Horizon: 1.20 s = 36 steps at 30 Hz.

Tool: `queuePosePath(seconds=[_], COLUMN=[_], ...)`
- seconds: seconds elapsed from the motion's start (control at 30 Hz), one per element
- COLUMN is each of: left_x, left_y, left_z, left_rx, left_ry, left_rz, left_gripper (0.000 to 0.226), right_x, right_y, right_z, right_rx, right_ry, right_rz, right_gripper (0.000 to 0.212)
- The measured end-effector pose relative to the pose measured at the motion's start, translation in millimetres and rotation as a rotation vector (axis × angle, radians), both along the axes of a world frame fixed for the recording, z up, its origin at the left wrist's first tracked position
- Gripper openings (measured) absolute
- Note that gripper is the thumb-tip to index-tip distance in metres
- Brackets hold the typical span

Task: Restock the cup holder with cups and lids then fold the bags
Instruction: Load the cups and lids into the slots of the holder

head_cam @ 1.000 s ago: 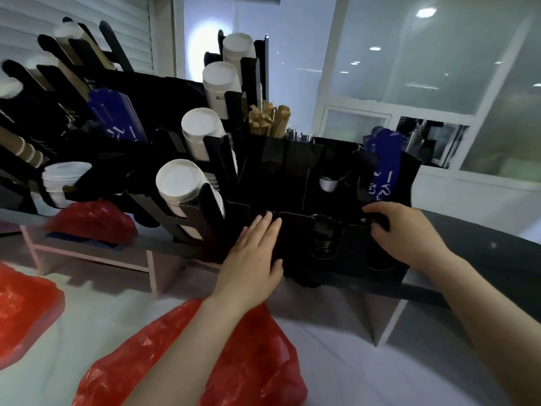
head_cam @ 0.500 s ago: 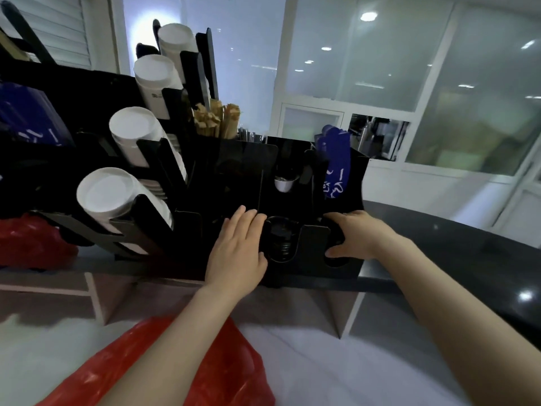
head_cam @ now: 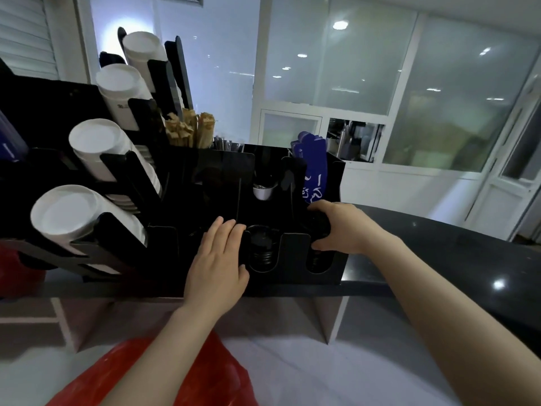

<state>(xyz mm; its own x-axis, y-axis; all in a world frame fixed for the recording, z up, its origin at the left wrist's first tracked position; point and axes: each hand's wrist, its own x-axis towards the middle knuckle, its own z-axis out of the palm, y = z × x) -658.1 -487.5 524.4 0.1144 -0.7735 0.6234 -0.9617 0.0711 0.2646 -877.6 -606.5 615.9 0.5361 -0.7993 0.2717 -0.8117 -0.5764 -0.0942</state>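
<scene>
Only your view has swung closer; your left hand lies flat on the cup holder front, while your right hand curls round what look like black lids at the right slot. Brace left, press straight down.

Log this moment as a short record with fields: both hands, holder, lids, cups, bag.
left hand: flat, fingers straight against the cup holder front, beside the middle slot
right hand: grips a dark object over the right front slot; likely lids, unclear
black lids: stacked in the middle front slot
white cups: stacks lying tilted in the left racks
red bag: foreground, under the left forearm
</scene>
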Motion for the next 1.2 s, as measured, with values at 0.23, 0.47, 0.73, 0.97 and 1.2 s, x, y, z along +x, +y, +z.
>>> queuePosePath(seconds=[0.23, 0.47, 0.73, 0.97, 1.2], left_x=[2.8, 17.2, 42.0, 54.3, 53.0], left_y=[2.5, 28.1, 79.9, 95.7, 91.3], left_z=[2.8, 0.6, -17.0, -18.9, -19.0], left_rx=[0.042, 0.054, 0.053, 0.066, 0.082], left_ry=[0.026, 0.061, 0.113, 0.203, 0.186], left_rz=[-0.032, -0.019, 0.063, 0.057, 0.047], left_gripper=[0.072, 0.077, 0.078, 0.077, 0.076], right_x=[-3.5, 37.3, 135.3, 190.7, 207.6], right_y=[6.1, 30.7, 57.2, 51.4, 53.7], right_z=[0.4, 17.5, 11.5, 4.8, -15.7], right_rx=[-0.124, -0.129, -0.013, -0.012, -0.012], right_ry=[-0.232, -0.525, -0.486, 0.007, 0.338], right_rz=[-0.004, 0.147, 0.392, 0.221, 0.125], right_gripper=[0.073, 0.071, 0.075, 0.079, 0.079])
